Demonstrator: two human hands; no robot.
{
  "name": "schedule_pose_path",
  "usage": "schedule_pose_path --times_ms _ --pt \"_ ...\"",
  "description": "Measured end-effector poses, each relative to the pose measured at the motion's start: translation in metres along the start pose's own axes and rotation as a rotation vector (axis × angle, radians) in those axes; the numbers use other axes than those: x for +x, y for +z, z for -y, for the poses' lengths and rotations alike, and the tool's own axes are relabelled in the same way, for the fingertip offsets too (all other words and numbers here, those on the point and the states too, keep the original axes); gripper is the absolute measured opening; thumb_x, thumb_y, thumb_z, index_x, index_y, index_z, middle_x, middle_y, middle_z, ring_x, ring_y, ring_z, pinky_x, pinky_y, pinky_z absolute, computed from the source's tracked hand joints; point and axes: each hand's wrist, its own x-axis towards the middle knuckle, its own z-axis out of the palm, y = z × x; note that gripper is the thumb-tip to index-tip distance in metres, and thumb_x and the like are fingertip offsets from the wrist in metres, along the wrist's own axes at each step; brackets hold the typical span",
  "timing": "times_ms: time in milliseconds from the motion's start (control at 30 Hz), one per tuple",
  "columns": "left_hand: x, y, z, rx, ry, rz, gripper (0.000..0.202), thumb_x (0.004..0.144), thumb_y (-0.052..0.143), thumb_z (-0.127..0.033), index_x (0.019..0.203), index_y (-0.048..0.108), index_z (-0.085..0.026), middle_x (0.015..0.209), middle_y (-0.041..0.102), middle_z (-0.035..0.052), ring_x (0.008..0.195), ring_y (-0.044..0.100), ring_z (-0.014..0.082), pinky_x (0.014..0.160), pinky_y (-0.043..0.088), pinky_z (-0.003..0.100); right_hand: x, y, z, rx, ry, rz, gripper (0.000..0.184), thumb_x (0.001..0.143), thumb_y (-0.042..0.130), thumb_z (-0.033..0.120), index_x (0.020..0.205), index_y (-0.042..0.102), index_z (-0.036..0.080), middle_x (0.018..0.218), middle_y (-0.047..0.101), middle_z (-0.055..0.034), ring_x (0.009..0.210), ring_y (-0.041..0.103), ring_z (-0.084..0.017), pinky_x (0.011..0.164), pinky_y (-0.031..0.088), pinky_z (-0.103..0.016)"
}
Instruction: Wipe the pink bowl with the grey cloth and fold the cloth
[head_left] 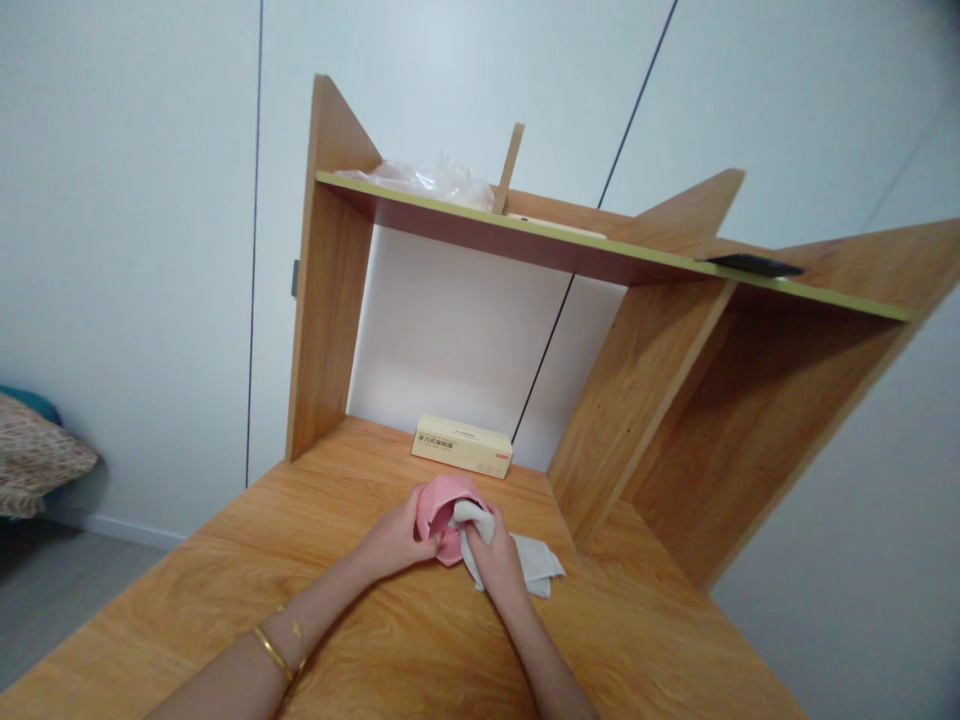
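Note:
A pink, faceted hollow container (450,489) is tilted above the desk, its opening turned toward me. My left hand (409,530) grips it by its left side, thumb at the rim. In my right hand (491,550) is a pale grey cloth (537,565), bunched at the fingers and pressed against the container's opening. The cloth's loose end hangs out to the right of my wrist. Part of the container's inside is hidden by the cloth and my fingers.
A cream-coloured box (462,447) with printed lettering lies behind my hands on the wooden desk (375,640). Over it runs a shelf (510,233) bearing a clear plastic bag (442,183) and a flat black object (754,264). An upright panel (637,390) stands to the right.

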Motion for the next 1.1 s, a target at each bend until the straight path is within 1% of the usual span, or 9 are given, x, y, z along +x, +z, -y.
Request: schedule_pose_path --times_ms 167,400,533,733,933,1100 --pt "-0.002 0.000 -0.005 -0.003 0.049 -0.021 0.059 0.069 0.062 -0.039 0.119 0.040 -0.017 0.110 0.058 0.0085 0.096 0.056 0.0233 0.081 0.045 0.032 -0.001 0.000 0.001 -0.009 -0.006 -0.012 0.034 0.074 0.051 0.031 0.107 0.051 0.022 0.089 0.066 -0.0040 0.087 0.062 -0.021 0.069 0.045 -0.029" --pt "-0.002 0.000 -0.006 0.008 0.058 -0.020 0.059 0.068 0.063 -0.038 0.118 0.039 -0.018 0.108 0.059 0.0078 0.094 0.057 0.0231 0.080 0.045 0.032 -0.001 0.000 0.000 -0.013 -0.014 0.002 0.035 0.074 0.050 0.031 0.108 0.050 0.022 0.091 0.066 -0.0051 0.088 0.062 -0.021 0.069 0.044 -0.029" --pt "-0.001 0.000 -0.005 0.027 0.031 -0.023 0.062 0.067 0.063 -0.041 0.119 0.039 -0.017 0.109 0.058 0.0084 0.094 0.057 0.0236 0.079 0.045 0.032 0.001 0.001 -0.001 -0.015 0.002 0.001 0.036 0.072 0.053 0.030 0.107 0.050 0.022 0.091 0.066 -0.0046 0.086 0.062 -0.022 0.068 0.044 -0.028" --pt "-0.002 0.000 -0.006 -0.001 0.050 -0.023 0.061 0.069 0.063 -0.042 0.119 0.040 -0.017 0.110 0.058 0.0079 0.095 0.057 0.0229 0.079 0.045 0.031 0.004 0.001 -0.001 -0.024 0.024 0.007 0.037 0.071 0.053 0.029 0.107 0.049 0.022 0.090 0.066 -0.0046 0.085 0.062 -0.022 0.067 0.044 -0.028" --pt "-0.001 0.001 -0.004 0.048 0.032 -0.014 0.060 0.069 0.063 -0.041 0.119 0.039 -0.016 0.108 0.059 0.0087 0.094 0.057 0.0230 0.078 0.045 0.032 -0.004 -0.003 0.005 -0.030 -0.001 0.010 0.037 0.074 0.050 0.031 0.110 0.048 0.022 0.094 0.066 -0.0049 0.088 0.061 -0.021 0.069 0.044 -0.028" --pt "0.000 0.001 -0.003 0.083 0.007 -0.020 0.063 0.067 0.063 -0.041 0.119 0.038 -0.015 0.108 0.058 0.0101 0.093 0.057 0.0239 0.079 0.045 0.033 -0.007 -0.005 0.010 -0.049 -0.006 0.025 0.037 0.076 0.048 0.030 0.112 0.047 0.021 0.096 0.065 -0.0050 0.089 0.061 -0.020 0.070 0.043 -0.027"
